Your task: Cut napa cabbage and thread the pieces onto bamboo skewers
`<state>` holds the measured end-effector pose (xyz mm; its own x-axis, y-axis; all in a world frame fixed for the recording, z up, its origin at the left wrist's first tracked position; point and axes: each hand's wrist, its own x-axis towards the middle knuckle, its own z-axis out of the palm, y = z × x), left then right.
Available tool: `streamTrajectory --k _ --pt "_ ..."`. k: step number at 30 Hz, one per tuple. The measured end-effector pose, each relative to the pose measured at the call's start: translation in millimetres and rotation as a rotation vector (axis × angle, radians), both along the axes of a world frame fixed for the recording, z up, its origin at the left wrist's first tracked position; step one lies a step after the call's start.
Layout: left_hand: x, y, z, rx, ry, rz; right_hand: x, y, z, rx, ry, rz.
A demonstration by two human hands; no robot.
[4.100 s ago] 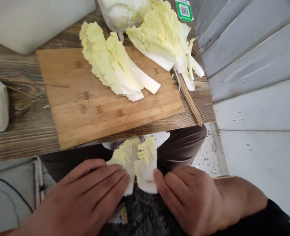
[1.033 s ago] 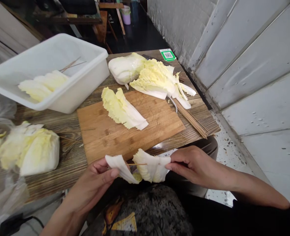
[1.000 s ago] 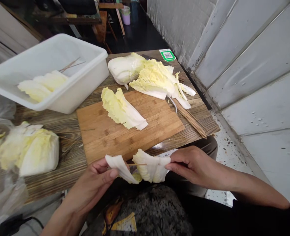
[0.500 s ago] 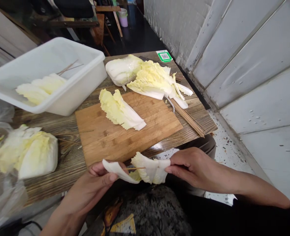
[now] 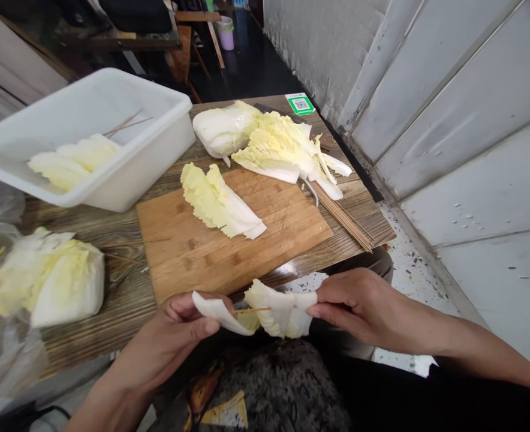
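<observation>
Between my hands, in front of the board's near edge, hangs a pale cabbage leaf (image 5: 279, 312) with a thin wooden skewer (image 5: 252, 310) running through it. My left hand (image 5: 184, 321) is closed on the leaf's left part, which curls up at its end. With thumb and fingers, my right hand (image 5: 348, 300) pinches the right end of the leaf. Part of the skewer shows bare between two folds; its ends are hidden. Beyond them, another cabbage leaf (image 5: 224, 204) lies on the wooden cutting board (image 5: 179, 264).
A white plastic tub (image 5: 152, 141) at left holds skewered leaves. Cabbage pieces (image 5: 69, 279) lie at near left beside plastic bags. At the back are a cabbage head (image 5: 224, 126), loose leaves (image 5: 283, 147) and a bundle of skewers (image 5: 343, 216). A wall panel (image 5: 472, 120) stands at right.
Both hands have shifted slightly to the right with the leaf and skewer. The grip of each hand looks the same.
</observation>
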<state>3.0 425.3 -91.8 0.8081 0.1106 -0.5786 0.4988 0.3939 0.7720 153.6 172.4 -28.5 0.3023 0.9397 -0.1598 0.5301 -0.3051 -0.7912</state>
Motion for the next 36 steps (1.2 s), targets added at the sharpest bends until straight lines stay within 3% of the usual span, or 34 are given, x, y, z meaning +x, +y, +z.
streamTrajectory --k 17,36 --pt "3 -1 8.4 -0.016 -0.019 -0.003 0 0 5.6 -0.024 -0.006 0.004" --pt "11 -8 9.6 0.114 0.064 -0.007 -11 -4 1.6 -0.064 -0.077 -0.037"
